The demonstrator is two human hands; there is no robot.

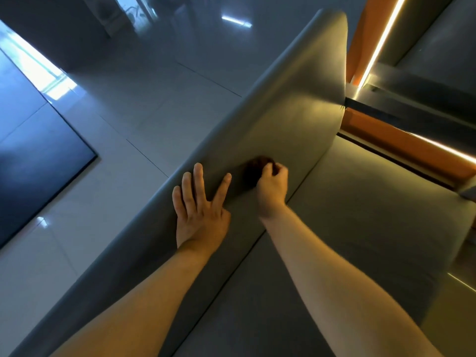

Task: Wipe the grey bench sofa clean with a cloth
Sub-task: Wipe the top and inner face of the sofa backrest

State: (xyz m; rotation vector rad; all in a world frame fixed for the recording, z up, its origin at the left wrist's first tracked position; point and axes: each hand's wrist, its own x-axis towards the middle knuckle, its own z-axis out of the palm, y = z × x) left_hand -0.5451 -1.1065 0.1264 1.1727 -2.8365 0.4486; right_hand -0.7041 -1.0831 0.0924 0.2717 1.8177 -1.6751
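Observation:
The grey bench sofa runs diagonally through the head view, its backrest (291, 104) rising on the left and its seat (360, 215) on the right. My left hand (198, 204) lies flat with spread fingers on the backrest near its top edge. My right hand (271, 188) grips a bunched dark brown cloth (253, 171) and presses it against the lower backrest, just above the seam with the seat. Most of the cloth is hidden under my fingers and blurred.
A glossy pale tiled floor (134, 104) lies beyond the backrest, with a dark rug or panel (38, 150) at the left. Orange panels with lit strips (401, 145) border the sofa's far right end.

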